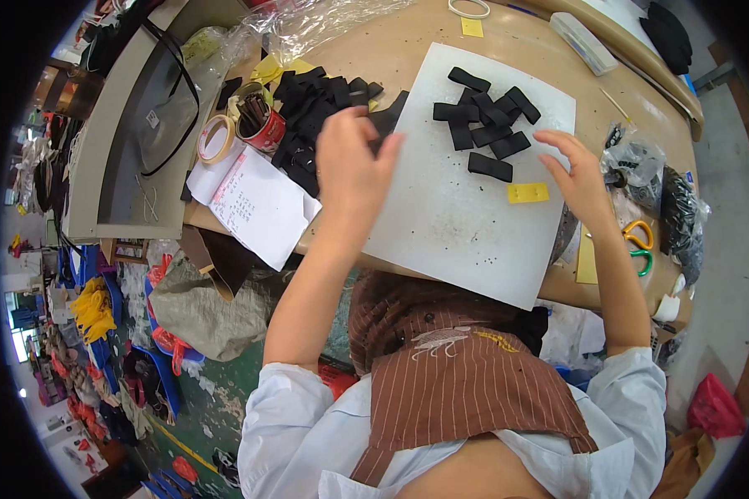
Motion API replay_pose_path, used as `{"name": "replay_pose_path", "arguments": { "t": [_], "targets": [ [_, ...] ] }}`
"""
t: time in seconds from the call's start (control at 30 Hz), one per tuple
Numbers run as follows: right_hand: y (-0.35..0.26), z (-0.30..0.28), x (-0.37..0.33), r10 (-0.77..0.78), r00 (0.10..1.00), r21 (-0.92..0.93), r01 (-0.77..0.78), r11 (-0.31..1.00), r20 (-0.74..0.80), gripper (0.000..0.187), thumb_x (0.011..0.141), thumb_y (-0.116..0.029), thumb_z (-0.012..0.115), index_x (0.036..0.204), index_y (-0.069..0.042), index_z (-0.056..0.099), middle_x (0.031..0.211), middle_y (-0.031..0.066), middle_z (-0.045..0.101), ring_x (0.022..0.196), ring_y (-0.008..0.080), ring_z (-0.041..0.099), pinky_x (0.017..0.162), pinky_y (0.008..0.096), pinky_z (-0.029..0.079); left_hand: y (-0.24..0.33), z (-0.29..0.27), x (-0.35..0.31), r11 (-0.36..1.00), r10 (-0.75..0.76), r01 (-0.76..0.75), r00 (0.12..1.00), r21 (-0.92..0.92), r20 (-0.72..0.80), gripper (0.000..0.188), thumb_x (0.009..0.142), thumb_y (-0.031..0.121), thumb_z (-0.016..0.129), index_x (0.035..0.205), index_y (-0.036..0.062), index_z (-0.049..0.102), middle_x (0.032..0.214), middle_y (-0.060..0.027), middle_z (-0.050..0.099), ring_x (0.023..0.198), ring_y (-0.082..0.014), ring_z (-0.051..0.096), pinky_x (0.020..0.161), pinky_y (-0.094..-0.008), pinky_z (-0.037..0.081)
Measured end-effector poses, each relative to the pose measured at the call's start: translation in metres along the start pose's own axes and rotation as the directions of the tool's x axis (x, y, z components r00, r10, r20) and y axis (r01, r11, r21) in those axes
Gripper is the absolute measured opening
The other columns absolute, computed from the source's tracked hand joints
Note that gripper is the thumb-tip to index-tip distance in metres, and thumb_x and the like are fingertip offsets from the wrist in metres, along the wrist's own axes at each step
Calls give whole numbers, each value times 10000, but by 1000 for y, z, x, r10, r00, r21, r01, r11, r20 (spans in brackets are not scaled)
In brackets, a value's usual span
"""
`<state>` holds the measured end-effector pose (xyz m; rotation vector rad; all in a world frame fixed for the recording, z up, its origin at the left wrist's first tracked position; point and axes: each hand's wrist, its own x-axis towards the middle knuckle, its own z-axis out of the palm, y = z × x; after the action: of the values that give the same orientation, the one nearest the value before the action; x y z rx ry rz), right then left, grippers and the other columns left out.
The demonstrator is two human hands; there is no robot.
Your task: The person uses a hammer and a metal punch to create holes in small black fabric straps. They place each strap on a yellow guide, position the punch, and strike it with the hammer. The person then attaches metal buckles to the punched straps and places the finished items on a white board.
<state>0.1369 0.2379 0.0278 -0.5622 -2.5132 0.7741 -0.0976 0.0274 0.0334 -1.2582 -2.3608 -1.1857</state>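
Observation:
My left hand (351, 162) hovers at the left edge of a white board (441, 224), beside a heap of black fabric bands (304, 108). Its thumb stands apart from the bent, slightly blurred fingers, and nothing shows between them. Over the board's right side is my right hand (578, 173), thumb and fingers parted and holding nothing. Several short folded black bands (491, 133) lie loosely grouped on the board, some overlapping. Close to my right fingertips, a small yellow strip (528, 193) with little holes lies flat on the board.
Left stand a red tin (264, 130) of dark sticks, a tape roll (216, 140) and a written notepad (254, 200). Scissors (638, 235) with orange and green handles lie right, near black goods in plastic bags (682, 216). A clear box (583, 41) sits far right.

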Motion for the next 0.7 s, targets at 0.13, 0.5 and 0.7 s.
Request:
{"name": "replay_pose_path", "arguments": {
  "t": [0.13, 0.5, 0.7],
  "targets": [
    [20, 19, 18, -221, 974, -146, 226, 963, 46, 303, 845, -35, 646, 1145, -75, 664, 1179, 82, 664, 1180, 286, 548, 1008, 388, 426, 36, 51, 8, 996, 60, -69, 984, 47, 169, 393, 754, 290, 801, 919, 15, 573, 850, -102, 593, 842, -291, 583, 849, -428, 393],
    [19, 17, -4, -186, 981, -76, 182, 980, -50, 235, 818, -38, 693, 1053, -48, 685, 1080, 111, 674, 1046, 278, 611, 926, 360, 475, 11, 56, 11, 986, 159, -144, 962, -83, 220, 199, 762, 27, 674, 876, 5, 513, 830, -174, 586, 766, -384, 602, 672, -447, 488],
    [7, -3, -21, 39, 991, 128, -22, 991, -129, 227, 834, -38, 690, 1060, -26, 674, 1071, 114, 674, 1017, 241, 629, 898, 324, 479, 15, 45, -14, 973, 176, -129, 951, -191, 255, 234, 790, -69, 658, 810, 1, 436, 862, -173, 616, 852, -373, 641, 679, -396, 505]
  ]
}}
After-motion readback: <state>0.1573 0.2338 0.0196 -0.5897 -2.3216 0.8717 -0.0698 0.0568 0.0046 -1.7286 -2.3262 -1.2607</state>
